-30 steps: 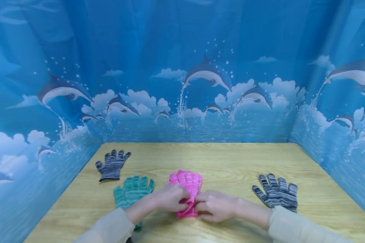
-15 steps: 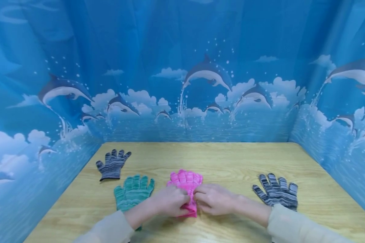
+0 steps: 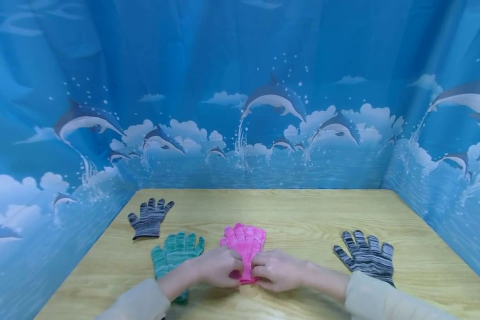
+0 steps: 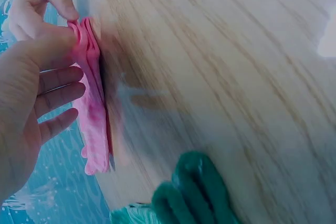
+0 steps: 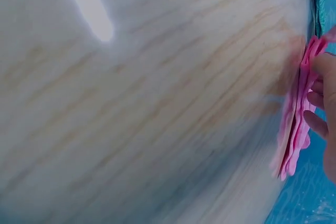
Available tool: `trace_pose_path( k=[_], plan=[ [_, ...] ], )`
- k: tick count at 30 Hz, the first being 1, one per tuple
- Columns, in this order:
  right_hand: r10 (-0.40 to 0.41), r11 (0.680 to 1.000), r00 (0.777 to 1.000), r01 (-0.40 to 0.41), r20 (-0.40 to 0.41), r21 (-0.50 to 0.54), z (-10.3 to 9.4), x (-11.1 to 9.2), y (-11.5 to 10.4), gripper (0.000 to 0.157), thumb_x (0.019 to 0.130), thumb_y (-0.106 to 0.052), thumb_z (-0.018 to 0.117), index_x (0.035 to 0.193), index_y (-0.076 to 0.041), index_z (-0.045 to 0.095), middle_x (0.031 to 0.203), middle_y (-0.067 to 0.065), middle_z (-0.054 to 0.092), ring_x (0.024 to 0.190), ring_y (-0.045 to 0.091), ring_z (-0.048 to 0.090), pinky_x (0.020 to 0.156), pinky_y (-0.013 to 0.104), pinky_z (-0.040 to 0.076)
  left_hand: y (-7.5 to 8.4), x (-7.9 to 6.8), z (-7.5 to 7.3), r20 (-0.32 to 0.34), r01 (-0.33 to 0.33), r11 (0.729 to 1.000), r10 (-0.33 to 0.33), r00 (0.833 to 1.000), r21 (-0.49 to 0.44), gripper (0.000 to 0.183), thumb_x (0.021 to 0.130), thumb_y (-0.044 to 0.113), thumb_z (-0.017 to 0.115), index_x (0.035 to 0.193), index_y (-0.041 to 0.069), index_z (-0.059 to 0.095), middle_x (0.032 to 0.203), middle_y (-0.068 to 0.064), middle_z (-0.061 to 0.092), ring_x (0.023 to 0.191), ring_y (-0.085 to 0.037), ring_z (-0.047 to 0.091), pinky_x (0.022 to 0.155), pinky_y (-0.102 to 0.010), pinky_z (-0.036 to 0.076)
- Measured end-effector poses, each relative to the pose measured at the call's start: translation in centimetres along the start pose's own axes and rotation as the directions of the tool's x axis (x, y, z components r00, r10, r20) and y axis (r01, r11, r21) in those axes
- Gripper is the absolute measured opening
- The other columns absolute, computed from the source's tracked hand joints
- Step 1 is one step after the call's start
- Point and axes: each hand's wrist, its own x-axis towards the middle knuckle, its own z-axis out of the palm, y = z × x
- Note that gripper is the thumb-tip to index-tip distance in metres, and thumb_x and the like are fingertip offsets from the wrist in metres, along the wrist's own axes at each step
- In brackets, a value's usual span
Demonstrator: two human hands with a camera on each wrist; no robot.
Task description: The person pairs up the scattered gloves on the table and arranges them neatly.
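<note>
Two hands, close together at near ctr. of the table (image 3: 304,213), both have hold of the layered pink gloves (image 3: 246,244): L hand (image 3: 220,267) pinches the near end from the L, its other fingers (image 4: 59,97) loosely extended; R hand (image 3: 280,270) pinches from the R. Green glove (image 3: 176,251) lies just L, partly hidden behind the L forearm (image 3: 180,279). Dark gray glove (image 3: 149,220) far L; black-&-gray glove (image 3: 368,256) well R, nr. the R sleeve (image 3: 378,295). Dolphin-print curtain (image 3: 232,53) at far side.

No readable text, no labels, no brands, no numbers, no signs
</note>
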Motion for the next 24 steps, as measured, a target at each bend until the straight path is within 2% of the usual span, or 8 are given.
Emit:
trace_pose_path(
  k=[3, 6, 8, 11, 14, 16, 20, 24],
  plan=[
    [-0.001, 1.000, 0.998, 0.001, -0.062, -0.009, 0.2, 0.3, 0.0, 0.008, 0.077, -0.020, 0.071, 0.082, -0.018, 0.064, 0.082, -0.009, 0.057, 0.075, 0.001, 0.052, 0.072, 0.007, 0.041, 0.0, 0.1, -0.1, -0.026, -0.014, 1.000, 0.014, 1.000, -0.003, 0.010, 0.077, 0.017, 0.069, 0.071, 0.019, 0.062, 0.064, 0.015, 0.047, 0.057, 0.005, 0.036, 0.059, -0.008, 0.030],
    [0.019, 1.000, 0.995, -0.020, -0.098, -0.013, 0.3, 0.5, 0.0, 0.011, 0.075, -0.019, 0.072, 0.080, -0.018, 0.062, 0.078, -0.009, 0.056, 0.071, 0.001, 0.050, 0.068, 0.007, 0.040, 0.1, 0.3, -0.4, -0.023, 0.016, 0.998, -0.018, 1.000, -0.057, 0.012, 0.077, 0.009, 0.067, 0.070, 0.017, 0.061, 0.062, 0.013, 0.048, 0.055, 0.005, 0.038, 0.057, -0.007, 0.032],
    [0.040, 0.999, 0.995, -0.042, -0.086, -0.019, 0.3, 0.6, 0.0, 0.014, 0.075, -0.023, 0.072, 0.083, -0.017, 0.063, 0.079, -0.009, 0.056, 0.071, 0.001, 0.050, 0.067, 0.007, 0.040, -0.1, 0.3, -0.6, -0.002, 0.061, 0.994, -0.062, 0.998, -0.092, 0.010, 0.077, 0.008, 0.067, 0.072, 0.015, 0.063, 0.062, 0.013, 0.050, 0.055, 0.004, 0.039, 0.056, -0.007, 0.034],
    [0.082, 0.996, 0.996, -0.082, -0.018, -0.019, 0.4, 0.6, -0.1, 0.019, 0.076, -0.030, 0.071, 0.089, -0.017, 0.064, 0.083, -0.009, 0.057, 0.074, 0.002, 0.051, 0.068, 0.008, 0.040, -0.6, 0.2, -0.7, 0.047, 0.127, 0.986, -0.122, 0.991, -0.107, 0.003, 0.079, 0.012, 0.068, 0.079, 0.015, 0.066, 0.066, 0.012, 0.052, 0.058, 0.004, 0.041, 0.056, -0.009, 0.036],
    [0.099, 0.995, 0.994, -0.098, 0.042, -0.030, 0.5, 0.6, -0.3, 0.020, 0.078, -0.031, 0.070, 0.092, -0.017, 0.065, 0.086, -0.008, 0.059, 0.078, 0.003, 0.054, 0.070, 0.009, 0.042, -1.1, 0.0, -0.7, 0.076, 0.158, 0.985, -0.153, 0.985, -0.072, 0.008, 0.081, 0.021, 0.069, 0.086, 0.016, 0.068, 0.073, 0.012, 0.055, 0.063, 0.003, 0.044, 0.062, -0.012, 0.039],
    [0.101, 0.995, 0.993, -0.100, 0.055, -0.029, 0.6, 0.7, -0.4, 0.016, 0.079, -0.028, 0.069, 0.091, -0.018, 0.066, 0.086, -0.008, 0.060, 0.078, 0.003, 0.055, 0.070, 0.010, 0.042, -1.5, 0.0, -0.7, 0.087, 0.174, 0.984, -0.170, 0.982, -0.046, 0.013, 0.082, 0.026, 0.069, 0.091, 0.017, 0.068, 0.078, 0.013, 0.056, 0.068, 0.002, 0.046, 0.070, -0.018, 0.043],
    [0.096, 0.995, 0.994, -0.095, 0.042, -0.043, 0.8, 1.1, -0.4, 0.009, 0.079, -0.025, 0.069, 0.085, -0.019, 0.066, 0.083, -0.008, 0.061, 0.076, 0.003, 0.055, 0.068, 0.009, 0.042, -2.1, -0.1, -0.6, 0.092, 0.193, 0.981, -0.195, 0.976, 0.034, 0.016, 0.083, 0.033, 0.067, 0.092, 0.019, 0.068, 0.078, 0.013, 0.053, 0.072, 0.000, 0.046, 0.081, -0.027, 0.044],
    [0.085, 0.995, 0.996, -0.085, -0.003, -0.060, 0.7, 1.7, -0.4, 0.007, 0.078, -0.022, 0.069, 0.081, -0.018, 0.063, 0.078, -0.009, 0.058, 0.072, 0.002, 0.052, 0.064, 0.008, 0.040, -2.2, -0.1, -0.3, 0.089, 0.185, 0.978, -0.194, 0.977, 0.098, 0.016, 0.081, 0.035, 0.068, 0.089, 0.021, 0.068, 0.076, 0.014, 0.052, 0.072, 0.000, 0.047, 0.083, -0.031, 0.045]
  ],
)
